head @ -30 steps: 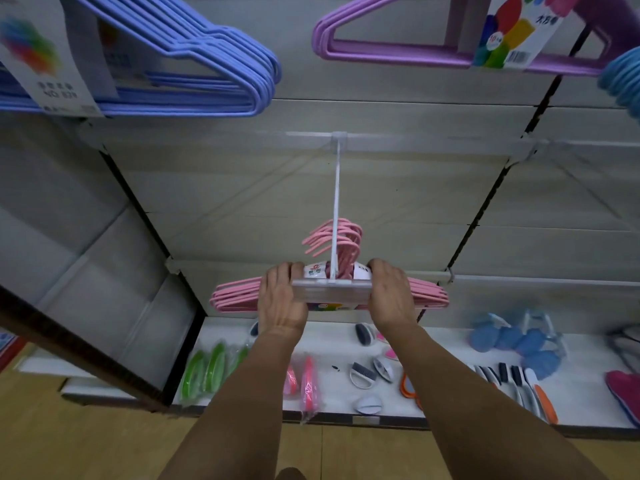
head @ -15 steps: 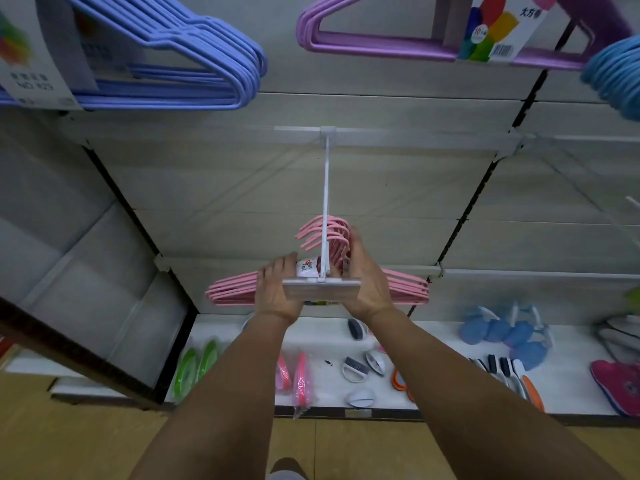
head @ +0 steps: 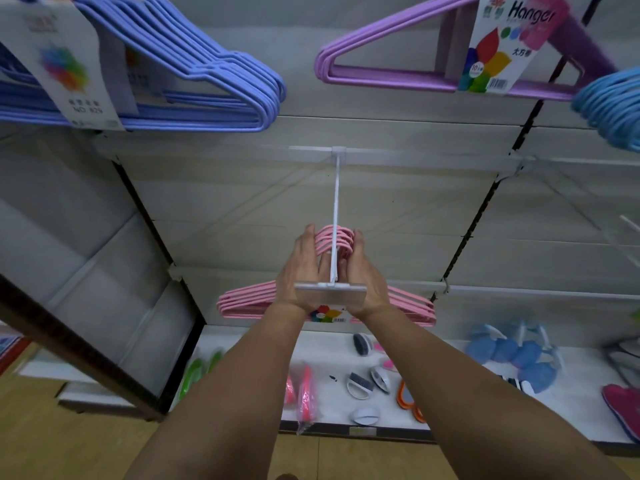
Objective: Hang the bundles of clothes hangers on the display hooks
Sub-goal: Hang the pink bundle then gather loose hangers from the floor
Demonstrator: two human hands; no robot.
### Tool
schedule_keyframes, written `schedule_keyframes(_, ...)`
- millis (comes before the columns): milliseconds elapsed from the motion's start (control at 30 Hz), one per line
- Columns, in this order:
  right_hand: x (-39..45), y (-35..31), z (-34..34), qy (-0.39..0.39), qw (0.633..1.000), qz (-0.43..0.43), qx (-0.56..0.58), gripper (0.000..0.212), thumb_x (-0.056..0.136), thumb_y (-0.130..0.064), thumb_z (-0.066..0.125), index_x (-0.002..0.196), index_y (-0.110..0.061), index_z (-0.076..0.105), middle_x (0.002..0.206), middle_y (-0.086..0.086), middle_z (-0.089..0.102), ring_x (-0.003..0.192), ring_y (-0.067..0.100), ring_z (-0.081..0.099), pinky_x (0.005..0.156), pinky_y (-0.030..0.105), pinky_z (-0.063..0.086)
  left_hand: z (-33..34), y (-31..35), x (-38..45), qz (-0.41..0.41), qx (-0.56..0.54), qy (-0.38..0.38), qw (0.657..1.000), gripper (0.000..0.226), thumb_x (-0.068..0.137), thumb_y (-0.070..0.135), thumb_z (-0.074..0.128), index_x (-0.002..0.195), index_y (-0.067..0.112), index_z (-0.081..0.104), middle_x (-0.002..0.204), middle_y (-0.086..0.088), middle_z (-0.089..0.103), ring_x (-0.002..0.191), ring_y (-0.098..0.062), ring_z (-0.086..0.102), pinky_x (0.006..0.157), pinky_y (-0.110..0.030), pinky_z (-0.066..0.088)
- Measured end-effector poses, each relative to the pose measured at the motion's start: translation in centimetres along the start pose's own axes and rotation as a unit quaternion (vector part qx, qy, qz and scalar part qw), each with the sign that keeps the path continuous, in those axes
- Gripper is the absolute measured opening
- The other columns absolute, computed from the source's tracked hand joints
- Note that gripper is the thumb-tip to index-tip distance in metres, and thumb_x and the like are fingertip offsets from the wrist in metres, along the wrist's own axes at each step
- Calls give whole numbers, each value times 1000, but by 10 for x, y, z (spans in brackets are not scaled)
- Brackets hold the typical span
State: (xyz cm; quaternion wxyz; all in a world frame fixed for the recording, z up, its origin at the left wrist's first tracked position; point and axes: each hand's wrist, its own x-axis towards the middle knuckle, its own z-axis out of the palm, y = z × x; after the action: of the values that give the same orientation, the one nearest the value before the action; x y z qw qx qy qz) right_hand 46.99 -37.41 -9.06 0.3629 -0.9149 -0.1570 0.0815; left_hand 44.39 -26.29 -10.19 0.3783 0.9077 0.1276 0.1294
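A bundle of pink hangers (head: 247,300) hangs with its hook tops over the white display hook (head: 335,209), which juts out from a rail on the back wall. My left hand (head: 300,263) presses its straight fingers against the left side of the pink hook tops. On the opposite side my right hand (head: 363,268) does the same, so both palms flank the hook tops. The clear price tag holder (head: 330,295) at the hook's front end covers part of both wrists and the bundle's label.
Higher up hang bundles of blue-violet hangers (head: 194,74), purple hangers (head: 398,64) and light blue hangers (head: 609,105). The bottom white shelf (head: 450,396) carries brushes, blue sponges and packaged items. A dark-edged shelf unit (head: 69,344) stands at the left.
Both hands have slid forward from the bundle's shoulders to the hook tops. The pink bundle has moved further back along the display hook.
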Motion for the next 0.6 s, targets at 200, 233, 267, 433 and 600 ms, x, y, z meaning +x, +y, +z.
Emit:
schedule_keyframes(200, 15, -7, -6, -11, 1000, -3, -6, 67, 102, -35, 30, 151, -21, -13, 143, 18, 43, 123, 35, 49, 100, 43, 41, -2, -3, 21, 41, 36, 9, 998, 60, 98, 39, 43, 148, 16, 20, 151, -7, 29, 134, -23, 38, 110, -43, 36)
schedule_keyframes(233, 18, -6, -5, -9, 1000, -5, -13, 69, 102, -34, 32, 151, -22, -14, 142, 18, 44, 121, 35, 50, 97, 42, 43, -1, -6, 23, 50, 38, 10, 998, 57, 98, 40, 43, 146, 17, 24, 148, -6, 33, 130, -23, 43, 106, -45, 40)
schedule_keyframes(267, 22, -4, -4, -7, 1000, -7, -26, 72, 101, -33, 36, 151, -22, -14, 140, 17, 46, 119, 35, 52, 93, 41, 45, 2, -8, 26, 58, 41, 10, 997, 55, 97, 41, 44, 144, 19, 27, 144, -5, 37, 126, -23, 47, 102, -45, 44)
schedule_keyframes(433, 31, 4, -2, 16, 998, -9, -66, 75, 99, -28, 43, 152, -24, -11, 135, 13, 52, 112, 32, 54, 77, 36, 42, 6, -10, 32, 60, 51, 9, 997, 52, 97, 39, 43, 143, 19, 29, 142, -5, 39, 122, -25, 49, 99, -46, 45)
schedule_keyframes(600, 32, 7, -4, 34, 992, -30, -114, 74, 100, -30, 42, 152, -21, -10, 141, 9, 47, 116, 29, 53, 88, 39, 45, 7, -10, 27, 43, 35, -13, 998, 65, 100, 37, 40, 152, 20, 5, 157, -2, 17, 138, -23, 33, 108, -39, 32)
